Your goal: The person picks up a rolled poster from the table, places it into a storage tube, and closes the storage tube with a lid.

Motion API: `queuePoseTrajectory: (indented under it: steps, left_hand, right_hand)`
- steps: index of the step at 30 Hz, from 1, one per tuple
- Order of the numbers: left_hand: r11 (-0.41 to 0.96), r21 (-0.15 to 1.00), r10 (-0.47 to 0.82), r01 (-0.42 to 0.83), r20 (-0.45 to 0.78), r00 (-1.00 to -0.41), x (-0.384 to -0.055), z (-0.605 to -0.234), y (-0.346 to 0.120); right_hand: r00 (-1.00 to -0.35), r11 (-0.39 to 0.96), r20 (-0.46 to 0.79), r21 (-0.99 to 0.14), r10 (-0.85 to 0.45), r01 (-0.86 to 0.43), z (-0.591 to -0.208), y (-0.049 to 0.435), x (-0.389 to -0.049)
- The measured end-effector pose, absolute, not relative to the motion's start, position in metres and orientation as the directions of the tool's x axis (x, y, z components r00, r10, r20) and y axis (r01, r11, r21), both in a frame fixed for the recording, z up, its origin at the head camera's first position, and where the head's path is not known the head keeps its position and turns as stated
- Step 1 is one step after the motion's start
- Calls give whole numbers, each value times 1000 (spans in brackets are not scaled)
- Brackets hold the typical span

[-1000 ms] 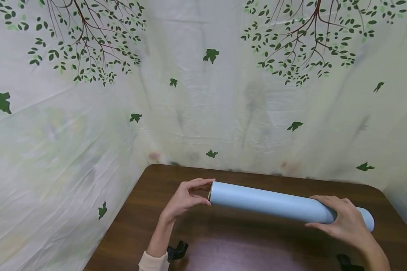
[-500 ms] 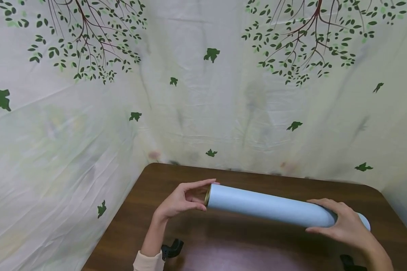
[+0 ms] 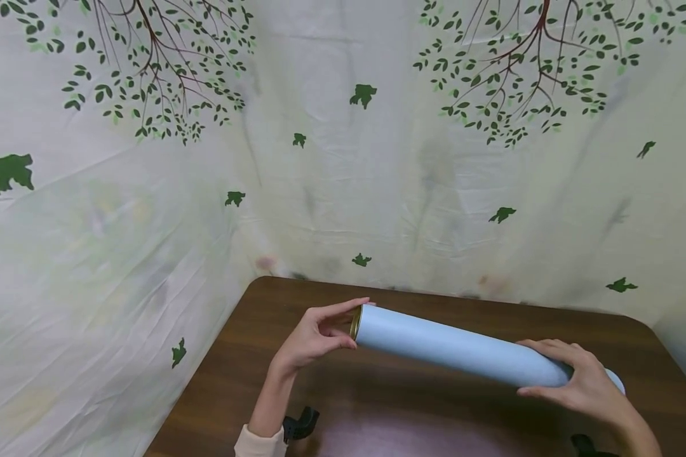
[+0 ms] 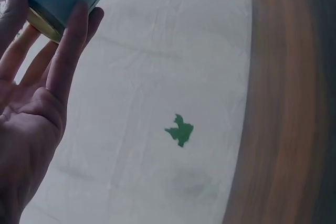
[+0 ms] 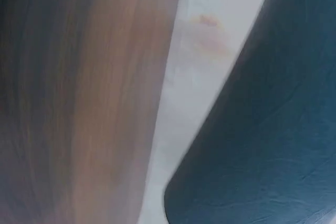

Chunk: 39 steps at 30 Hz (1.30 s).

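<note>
A long light blue cardboard tube (image 3: 434,339) is held up over the table by both hands, its right end lower than its left. At the left end, which has a gold metal rim (image 3: 356,324), my left hand (image 3: 314,333) holds it between thumb and fingers. The left wrist view shows the fingers of the left hand (image 4: 47,82) spread around that rim. Over the top of the tube near its far end, my right hand (image 3: 585,377) grips with thumb and fingers. In the right wrist view the tube (image 5: 273,129) fills the right side, and the hand is out of sight.
A dark brown wooden table (image 3: 297,292) with rounded corners lies beneath. Close behind and to the left hangs a pale curtain (image 3: 331,190) printed with branches and green birds. Black wrist mounts (image 3: 301,424) are strapped near both wrists.
The tube has tilted a little more, its right end lower than a second ago. A wider band of the gold rim shows at the left hand. Both hands keep their hold.
</note>
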<state>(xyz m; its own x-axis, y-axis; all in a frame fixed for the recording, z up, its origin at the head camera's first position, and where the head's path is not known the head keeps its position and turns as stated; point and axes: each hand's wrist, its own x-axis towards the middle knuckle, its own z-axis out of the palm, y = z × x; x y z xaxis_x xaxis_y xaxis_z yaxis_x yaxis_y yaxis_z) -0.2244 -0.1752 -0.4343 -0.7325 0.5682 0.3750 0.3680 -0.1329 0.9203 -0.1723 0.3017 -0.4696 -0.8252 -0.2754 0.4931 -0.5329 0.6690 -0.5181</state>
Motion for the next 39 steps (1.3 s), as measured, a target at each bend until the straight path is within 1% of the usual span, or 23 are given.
queuePoseTrajectory:
  steps: [6, 10, 13, 17, 20, 22, 25, 28, 32, 35, 39]
  left_hand:
    - [-122, 926, 570, 359, 361, -738, -231, -439, -184]
    - [-119, 921, 611, 370, 362, -704, -227, -437, -194]
    - [-128, 919, 644, 374, 364, -673, -222, -435, -200]
    - [-137, 917, 646, 374, 369, -668, -219, -433, -202]
    - [-147, 918, 644, 368, 371, -668, -221, -433, -199]
    - [-150, 926, 640, 347, 359, -680, -223, -434, -195]
    - [-140, 936, 622, 323, 336, -707, -225, -436, -190]
    - [-133, 932, 582, 337, 349, -734, -224, -436, -188]
    - [-160, 918, 542, 363, 389, -745, -224, -436, -187]
    - [-173, 921, 539, 348, 384, -750, -224, -437, -188]
    - [-138, 930, 538, 340, 358, -763, -224, -437, -194]
  right_hand:
    - [-887, 744, 394, -511, -242, -430, -465, 295, -169]
    - [-889, 747, 378, -504, -260, -433, -465, 294, -170]
    - [-890, 708, 341, -545, -302, -449, -467, 293, -174]
    - [-905, 662, 254, -619, -340, -422, -469, 292, -176]
    - [-915, 651, 217, -647, -341, -396, -469, 295, -174]
    - [-917, 654, 220, -646, -333, -393, -469, 297, -171]
    - [-911, 668, 259, -620, -321, -412, -471, 300, -169]
    - [-894, 655, 297, -609, -334, -447, -474, 300, -169]
    - [-875, 611, 317, -627, -367, -483, -476, 298, -171]
    - [-877, 606, 311, -634, -367, -479, -476, 296, -172]
    - [-889, 613, 263, -649, -375, -451, -475, 292, -173]
